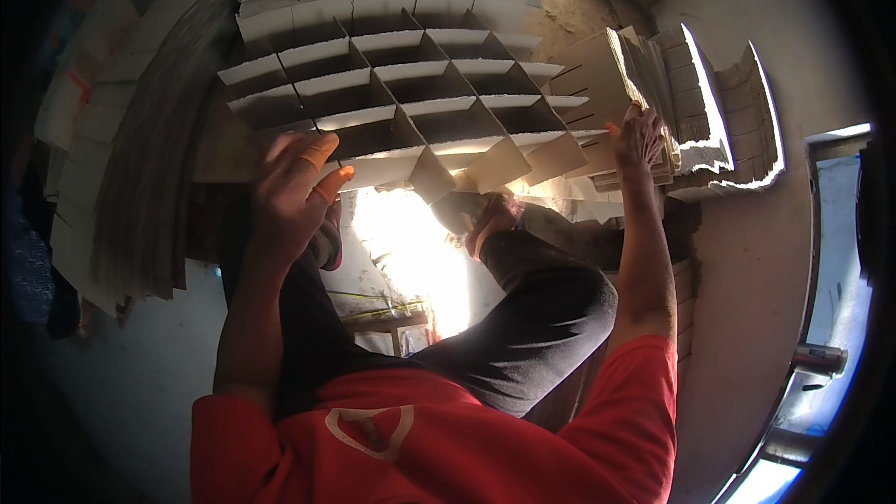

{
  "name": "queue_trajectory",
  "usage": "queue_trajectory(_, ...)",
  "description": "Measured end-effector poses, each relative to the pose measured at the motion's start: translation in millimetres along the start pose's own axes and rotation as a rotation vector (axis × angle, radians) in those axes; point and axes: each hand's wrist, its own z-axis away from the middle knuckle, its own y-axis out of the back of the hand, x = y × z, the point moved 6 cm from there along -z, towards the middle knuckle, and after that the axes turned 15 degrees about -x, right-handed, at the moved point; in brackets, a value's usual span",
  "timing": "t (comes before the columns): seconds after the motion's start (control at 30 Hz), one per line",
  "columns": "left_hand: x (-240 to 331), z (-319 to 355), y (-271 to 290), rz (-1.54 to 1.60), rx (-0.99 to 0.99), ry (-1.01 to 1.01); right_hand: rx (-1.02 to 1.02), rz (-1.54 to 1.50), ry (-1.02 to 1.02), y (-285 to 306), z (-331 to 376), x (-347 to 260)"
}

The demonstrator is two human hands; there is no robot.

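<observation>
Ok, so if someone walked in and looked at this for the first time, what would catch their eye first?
Most likely the big cardboard grid divider filling the upper middle, its slotted strips forming rows of open cells. The left hand grips its near edge at centre left, while the right hand reaches to a stack of slotted cardboard strips at upper right. Below, a bright patch of sunlit floor glares between the person's dark-trousered legs.

head cam | looks down, close over lap | fisheye, edges bend | cardboard divider grid ahead

Dim, central floor glare, fisheye-dark rim
</observation>
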Motion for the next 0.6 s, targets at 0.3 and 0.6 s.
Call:
queue_trajectory(0.3, -13.6, 11.7, 5.7, -0.069, 0.039, 0.048, 0.092, -0.384, -0.042, -12.5, -23.4, 39.5)
queue_trajectory(0.6, -28.2, 20.3, 3.1, -0.036, 0.041, 0.094, 0.061, -0.625, -0.207, 18.6, -23.7, 49.9)
